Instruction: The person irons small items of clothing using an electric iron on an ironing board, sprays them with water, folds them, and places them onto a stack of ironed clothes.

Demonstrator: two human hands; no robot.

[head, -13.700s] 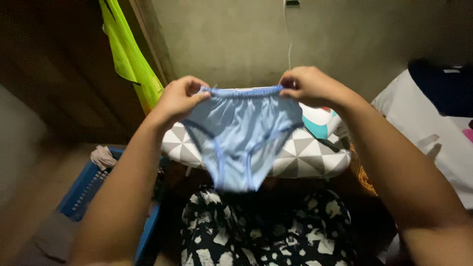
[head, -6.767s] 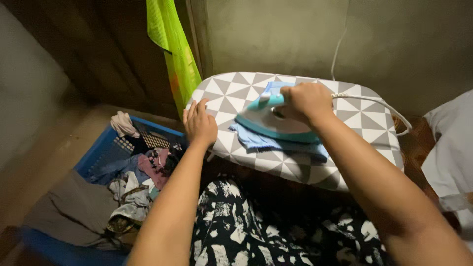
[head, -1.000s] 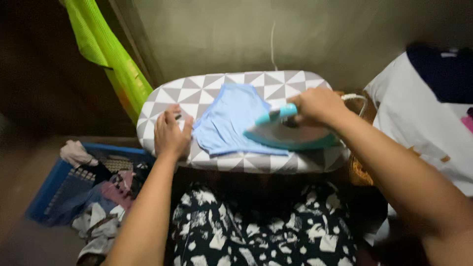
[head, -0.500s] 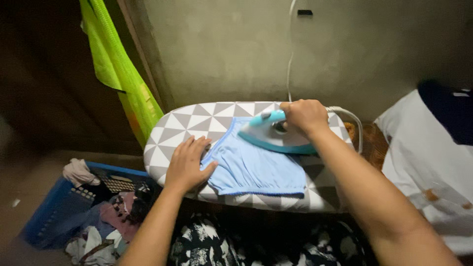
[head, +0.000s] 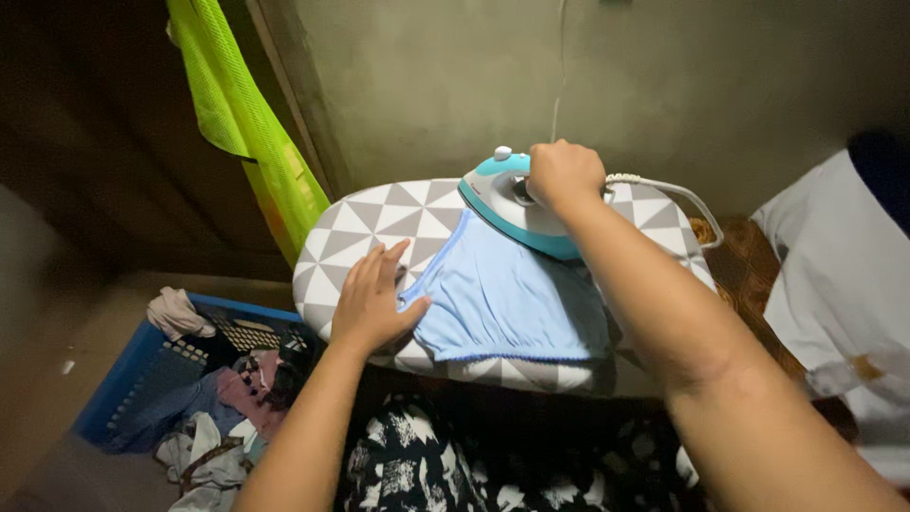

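1. The right hand (head: 565, 175) has its grip clenched around the handle of a teal and white iron (head: 512, 204).
2. The iron sits flat on the far end of a small ironing board (head: 379, 213). Its pointed tip aims toward 10 o'clock.
3. The back part of the iron rests on the top edge of a light blue pair of underpants (head: 507, 303).
4. The underpants lie spread out flat in the middle of the board. Their wavy trimmed edge faces the person, at 6 o'clock.
5. The left hand (head: 372, 301) lies flat with its grip released and fingers spread. The thumb presses on the left edge of the underpants, at 9 o'clock from the cloth. The other fingers rest on the board cover.
6. The board cover has grey and white triangles all over it.
7. A white cord (head: 664, 190) comes out of the back of the iron and loops off toward 3 o'clock.
8. A blue laundry basket (head: 128, 379) sits on the floor at 8 o'clock from the board. It is full of mixed clothes.
9. A bright green mesh cloth (head: 251, 123) hangs at 11 o'clock, just beside the board's far left corner.
10. A white sheet (head: 839, 275) lies at 3 o'clock, well apart from the hands.
11. The person's lap, in black and white patterned cloth (head: 445, 469), is at 6 o'clock under the board's near edge.
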